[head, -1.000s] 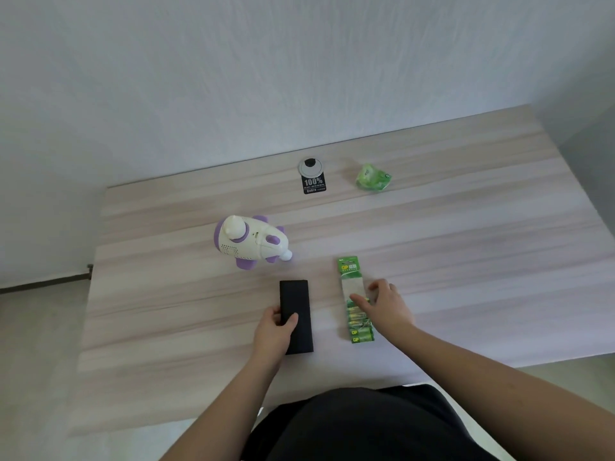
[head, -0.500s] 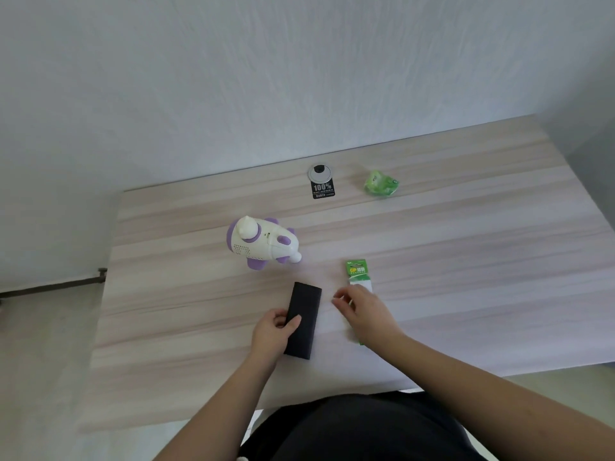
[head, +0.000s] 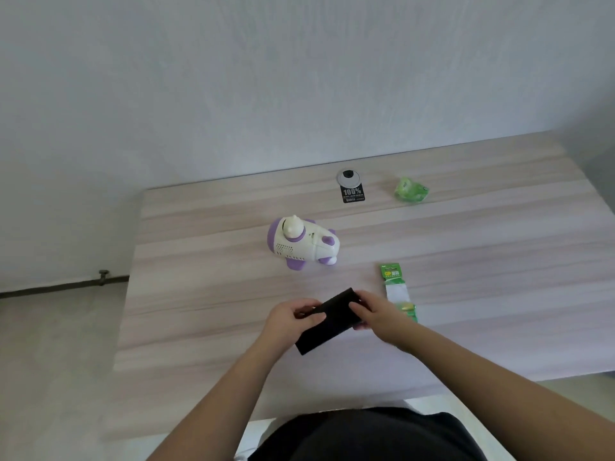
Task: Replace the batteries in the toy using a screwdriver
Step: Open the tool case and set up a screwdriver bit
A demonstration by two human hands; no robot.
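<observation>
Fingers (head: 304,314) of our left hand (head: 288,319) and right hand (head: 377,309) gripped the black case (head: 327,322) at opposite ends, tilted above the bench (head: 206,261). Toy (head: 303,244) lay beyond it, well apart. Battery pack (head: 396,287) sat just right of our right hand.

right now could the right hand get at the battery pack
Probably yes, once it lets go: the right hand grips the black case together with the left hand, but the battery pack lies right beside it, nothing between.
</observation>
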